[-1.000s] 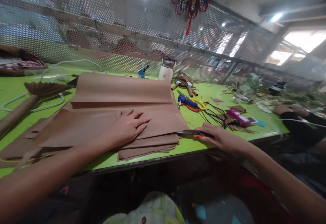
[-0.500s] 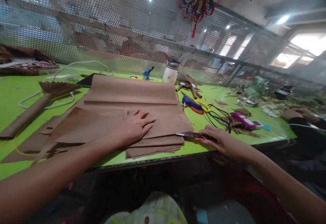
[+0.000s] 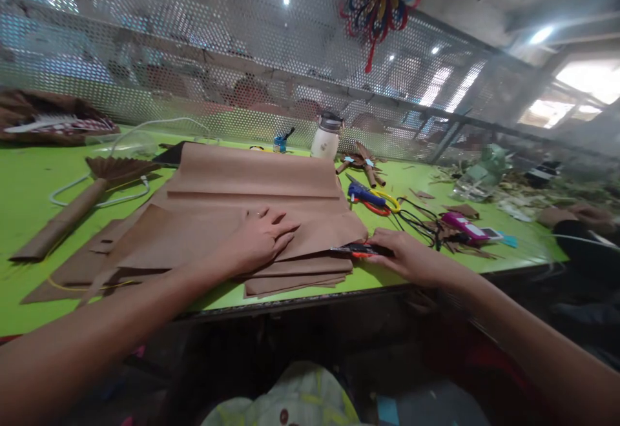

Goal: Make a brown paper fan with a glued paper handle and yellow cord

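Layers of brown paper [image 3: 203, 219] lie spread at the front of the green table, with a folded-over roll along the far side. My left hand [image 3: 266, 235] rests flat on the top sheet, fingers spread. My right hand [image 3: 394, 252] grips a pair of scissors [image 3: 356, 250] with dark blades and some orange on the handles. The blades reach into the right edge of the top sheet, above the lower layers. Most of the scissor handles are hidden by my fingers.
Behind the paper stands a white bottle [image 3: 326, 137]. To the right lie a blue glue gun [image 3: 365, 195], yellow-handled scissors [image 3: 390, 200], black cords and a magenta device [image 3: 465, 228]. A pleated brown paper piece [image 3: 72, 216] is at left. Another person's hands [image 3: 581, 216] are far right.
The scissors and my right hand have moved left, deeper along the paper's edge. My left hand stays flat on the sheet. The whole view has shifted slightly.
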Motion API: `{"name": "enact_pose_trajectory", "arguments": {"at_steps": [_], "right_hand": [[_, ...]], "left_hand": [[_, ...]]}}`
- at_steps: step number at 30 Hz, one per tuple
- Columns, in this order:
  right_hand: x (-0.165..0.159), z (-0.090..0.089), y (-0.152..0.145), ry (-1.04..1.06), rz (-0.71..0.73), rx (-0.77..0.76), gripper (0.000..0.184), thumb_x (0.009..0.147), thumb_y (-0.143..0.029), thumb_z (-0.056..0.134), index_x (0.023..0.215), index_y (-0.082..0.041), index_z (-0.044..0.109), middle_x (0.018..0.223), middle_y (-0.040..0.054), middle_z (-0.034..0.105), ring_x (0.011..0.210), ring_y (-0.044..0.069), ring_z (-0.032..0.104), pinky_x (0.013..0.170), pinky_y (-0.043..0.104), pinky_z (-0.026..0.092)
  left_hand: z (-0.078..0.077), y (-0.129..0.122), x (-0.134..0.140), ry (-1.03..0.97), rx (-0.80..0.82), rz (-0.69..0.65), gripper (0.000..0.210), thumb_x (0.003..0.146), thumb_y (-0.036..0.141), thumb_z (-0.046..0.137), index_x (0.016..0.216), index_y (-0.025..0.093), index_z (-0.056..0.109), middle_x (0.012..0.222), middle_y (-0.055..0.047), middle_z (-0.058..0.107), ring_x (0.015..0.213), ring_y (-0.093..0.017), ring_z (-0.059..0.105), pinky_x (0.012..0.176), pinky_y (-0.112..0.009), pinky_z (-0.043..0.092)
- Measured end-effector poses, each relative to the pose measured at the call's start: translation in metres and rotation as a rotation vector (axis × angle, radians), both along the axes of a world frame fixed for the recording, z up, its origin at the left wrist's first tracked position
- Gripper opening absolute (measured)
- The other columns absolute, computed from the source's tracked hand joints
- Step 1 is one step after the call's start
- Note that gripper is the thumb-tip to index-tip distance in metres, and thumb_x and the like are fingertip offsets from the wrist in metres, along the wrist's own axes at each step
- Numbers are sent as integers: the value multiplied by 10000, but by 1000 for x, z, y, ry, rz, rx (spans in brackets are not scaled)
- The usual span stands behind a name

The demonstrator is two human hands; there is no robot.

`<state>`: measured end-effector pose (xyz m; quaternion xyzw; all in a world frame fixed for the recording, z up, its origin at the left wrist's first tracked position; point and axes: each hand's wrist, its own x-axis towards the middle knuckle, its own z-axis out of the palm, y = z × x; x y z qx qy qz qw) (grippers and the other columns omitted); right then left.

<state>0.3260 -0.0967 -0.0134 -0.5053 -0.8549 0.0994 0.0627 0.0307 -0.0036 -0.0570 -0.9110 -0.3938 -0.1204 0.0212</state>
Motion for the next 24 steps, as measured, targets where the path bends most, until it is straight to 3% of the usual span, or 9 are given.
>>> {"name": "enact_pose_trajectory", "arguments": {"at_steps": [11, 18, 24], "right_hand": [[15, -5, -16, 11, -43, -56, 348, 908, -431, 425, 1068, -185, 613, 986, 110, 625, 895, 218, 587, 793, 324, 447], [-11, 4, -1, 73, 45, -66, 344, 905, -385, 443, 1129, -180, 604, 1069, 115, 629, 971, 224, 580, 850, 337, 440], [-18, 7, 2, 66, 72, -67, 356, 908, -379, 443, 1176, -192, 586, 1127, 105, 619, 1026, 221, 572, 889, 327, 427]], "left_hand": [[-1, 0, -1, -9, 19, -36, 468, 925, 478, 203, 1228, 352, 537, 1286, -74, 505, 1158, -318, 422, 912, -519, 277], [0, -1, 0, 4, -5, -30, 476, 923, 490, 195, 1249, 355, 515, 1294, -74, 499, 1172, -336, 405, 914, -565, 258], [0, -1, -1, -17, 20, -44, 470, 928, 474, 201, 1253, 338, 511, 1279, -77, 513, 1151, -317, 421, 904, -514, 287]]}}
